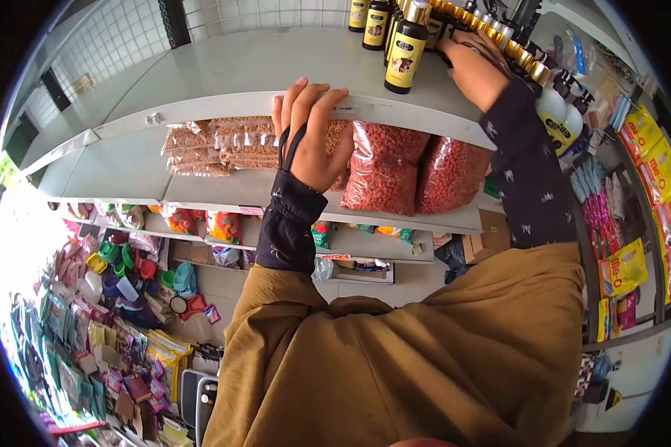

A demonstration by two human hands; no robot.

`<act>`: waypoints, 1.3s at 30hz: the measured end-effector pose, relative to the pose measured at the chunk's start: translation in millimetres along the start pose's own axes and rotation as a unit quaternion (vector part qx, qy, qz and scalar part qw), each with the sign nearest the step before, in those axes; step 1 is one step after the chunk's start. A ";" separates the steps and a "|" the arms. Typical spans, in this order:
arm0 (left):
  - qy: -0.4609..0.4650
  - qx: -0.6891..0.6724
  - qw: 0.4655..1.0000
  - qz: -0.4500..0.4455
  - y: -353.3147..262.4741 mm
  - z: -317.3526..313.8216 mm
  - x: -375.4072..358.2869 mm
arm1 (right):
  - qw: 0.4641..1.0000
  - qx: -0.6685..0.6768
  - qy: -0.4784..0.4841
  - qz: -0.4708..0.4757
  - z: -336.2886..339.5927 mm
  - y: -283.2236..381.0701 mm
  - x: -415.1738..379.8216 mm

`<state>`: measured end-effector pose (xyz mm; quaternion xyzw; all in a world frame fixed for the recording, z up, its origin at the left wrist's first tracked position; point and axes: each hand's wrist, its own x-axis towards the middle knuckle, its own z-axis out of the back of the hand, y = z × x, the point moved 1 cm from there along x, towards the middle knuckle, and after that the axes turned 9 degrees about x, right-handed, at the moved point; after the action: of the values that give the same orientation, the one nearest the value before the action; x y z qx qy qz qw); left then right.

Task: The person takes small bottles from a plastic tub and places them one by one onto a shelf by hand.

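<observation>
My left hand (313,141) rests on the front lip of the upper grey shelf (276,67), its fingers stretched over the edge and holding nothing. A dark loop circles some of its fingers. My right hand (476,68) reaches in among black bottles with gold caps at the back right of that shelf. Its fingertips are partly hidden there, and I cannot make out whether they grip a bottle. Left of it, a black bottle with a yellow label (405,59) stands upright near the front, ahead of a row of similar bottles (377,26).
Below are clear bags of red kibble (386,167) and smaller bags of brown kibble (224,145). White pump bottles (561,112) stand at the right, near hanging yellow packets (626,268). A cardboard box (488,235) sits lower down. Assorted goods crowd the lower left.
</observation>
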<state>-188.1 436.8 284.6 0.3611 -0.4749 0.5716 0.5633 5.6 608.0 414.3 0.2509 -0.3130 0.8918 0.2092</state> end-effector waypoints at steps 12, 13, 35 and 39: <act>0.102 -0.060 0.983 0.143 -39.8 84.0 -69.8 | 0.702 0.699 -0.095 0.100 34.2 126.8 -107.8; 0.105 -0.027 0.979 0.174 -45.8 100.1 -89.6 | 0.682 0.725 -0.035 0.087 21.6 145.7 -111.1; -0.181 0.237 0.572 0.765 -213.2 322.7 -499.1 | 0.359 0.729 0.450 0.371 -20.0 545.5 -261.1; -0.222 0.165 0.568 0.775 -184.9 319.4 -514.9 | 0.379 0.703 0.475 0.370 -30.7 587.5 -271.8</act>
<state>9.2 -37.4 -86.2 0.0570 -0.5802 0.7596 -0.2884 -101.8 148.7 -30.1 -0.2971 0.5150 0.7543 -0.2785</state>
